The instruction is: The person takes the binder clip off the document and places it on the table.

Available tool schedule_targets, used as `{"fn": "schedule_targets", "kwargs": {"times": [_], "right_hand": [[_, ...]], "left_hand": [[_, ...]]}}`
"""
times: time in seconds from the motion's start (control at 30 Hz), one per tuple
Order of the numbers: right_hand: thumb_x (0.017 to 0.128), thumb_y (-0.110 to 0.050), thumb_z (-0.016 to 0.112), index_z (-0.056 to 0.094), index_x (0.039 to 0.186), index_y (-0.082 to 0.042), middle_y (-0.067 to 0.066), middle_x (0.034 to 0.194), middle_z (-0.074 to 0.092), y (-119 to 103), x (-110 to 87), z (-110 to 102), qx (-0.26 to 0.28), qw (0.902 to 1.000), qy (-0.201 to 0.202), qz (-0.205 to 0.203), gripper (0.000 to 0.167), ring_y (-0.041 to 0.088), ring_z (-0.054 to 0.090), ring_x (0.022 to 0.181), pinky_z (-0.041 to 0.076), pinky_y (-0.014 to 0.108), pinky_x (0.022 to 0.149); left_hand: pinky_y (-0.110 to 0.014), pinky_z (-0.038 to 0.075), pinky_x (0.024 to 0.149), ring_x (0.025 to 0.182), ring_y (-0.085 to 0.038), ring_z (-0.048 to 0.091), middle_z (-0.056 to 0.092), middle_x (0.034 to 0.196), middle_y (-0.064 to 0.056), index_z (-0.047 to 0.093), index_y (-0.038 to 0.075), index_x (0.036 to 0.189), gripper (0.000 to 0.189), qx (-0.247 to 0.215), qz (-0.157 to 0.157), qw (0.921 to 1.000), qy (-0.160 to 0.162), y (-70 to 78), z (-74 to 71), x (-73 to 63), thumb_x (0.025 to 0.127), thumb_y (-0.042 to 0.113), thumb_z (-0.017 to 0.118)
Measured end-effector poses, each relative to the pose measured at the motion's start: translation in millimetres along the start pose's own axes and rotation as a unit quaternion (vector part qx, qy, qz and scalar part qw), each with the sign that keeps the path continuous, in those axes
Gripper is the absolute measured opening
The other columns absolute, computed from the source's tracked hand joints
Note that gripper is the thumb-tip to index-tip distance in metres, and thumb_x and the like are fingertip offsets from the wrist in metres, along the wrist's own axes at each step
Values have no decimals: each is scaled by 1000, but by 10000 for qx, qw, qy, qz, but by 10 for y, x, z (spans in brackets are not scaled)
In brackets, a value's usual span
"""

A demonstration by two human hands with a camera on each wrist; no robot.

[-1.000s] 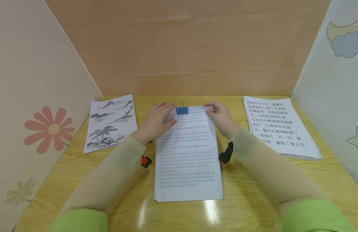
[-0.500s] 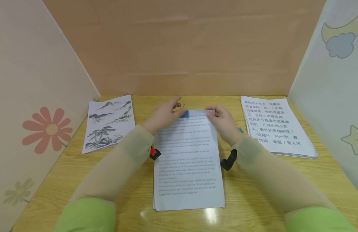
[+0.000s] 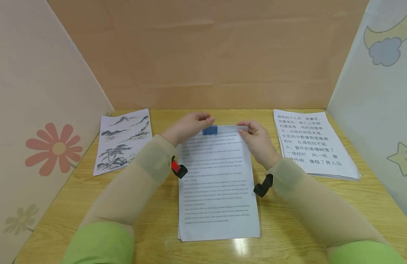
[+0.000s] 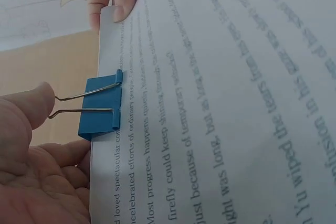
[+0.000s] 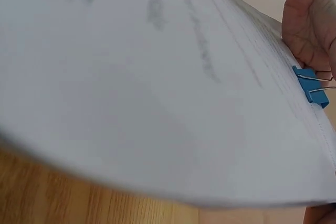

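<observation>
A printed paper stack (image 3: 220, 183) lies in front of me, its top edge raised. A blue binder clip (image 3: 210, 130) bites that top edge near the middle; its wire handle stands out beyond the paper in the left wrist view. My left hand (image 3: 190, 127) pinches the clip's handles, thumb against the near wire loop and curled fingers behind. At the stack's top right corner, my right hand (image 3: 259, 143) pinches the sheets, with the thumb on the printed face. The right wrist view shows the blue clip (image 5: 312, 85) beside the left hand (image 5: 307, 24).
An ink landscape print (image 3: 124, 141) rests at the left on the wooden table (image 3: 150, 227). Another stack with large Chinese text (image 3: 314, 143) lies at the right. A brown back wall (image 3: 210, 55) and pale side walls enclose the table.
The left hand has moved right from the stack's left edge and taken hold of the clip's handles. The stack has slid slightly toward me, the right hand still on its corner.
</observation>
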State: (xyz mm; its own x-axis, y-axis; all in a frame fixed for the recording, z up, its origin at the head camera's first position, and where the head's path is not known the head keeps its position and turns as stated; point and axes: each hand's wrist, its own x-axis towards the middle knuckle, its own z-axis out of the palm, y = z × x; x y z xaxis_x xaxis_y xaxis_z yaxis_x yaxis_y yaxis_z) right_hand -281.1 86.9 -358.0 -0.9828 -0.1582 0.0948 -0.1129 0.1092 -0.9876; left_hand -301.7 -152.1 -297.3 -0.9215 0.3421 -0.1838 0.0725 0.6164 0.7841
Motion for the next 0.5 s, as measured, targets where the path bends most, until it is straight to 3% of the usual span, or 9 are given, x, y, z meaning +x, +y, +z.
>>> {"fn": "schedule_targets", "kwargs": {"times": [0.23, 0.5], "right_hand": [[100, -12, 51, 58, 120, -5, 13, 107, 64, 17, -19, -24, 164, 9994, 149, -273, 22, 19, 65, 82, 54, 27, 64], [99, -9, 53, 61, 116, -6, 9, 99, 64, 1, -31, -44, 292, 9979, 426, -403, 19, 16, 65, 79, 53, 26, 63]], "left_hand": [[-41, 32, 110, 132, -20, 42, 53, 138, 1, 44, 19, 145, 58, -69, 5, 10000, -42, 125, 3, 32, 96, 51, 49], [-40, 34, 108, 130, -19, 45, 53, 137, 1, 46, 16, 143, 55, 413, 284, 9985, 209, 208, 62, 14, 99, 50, 45]]}}
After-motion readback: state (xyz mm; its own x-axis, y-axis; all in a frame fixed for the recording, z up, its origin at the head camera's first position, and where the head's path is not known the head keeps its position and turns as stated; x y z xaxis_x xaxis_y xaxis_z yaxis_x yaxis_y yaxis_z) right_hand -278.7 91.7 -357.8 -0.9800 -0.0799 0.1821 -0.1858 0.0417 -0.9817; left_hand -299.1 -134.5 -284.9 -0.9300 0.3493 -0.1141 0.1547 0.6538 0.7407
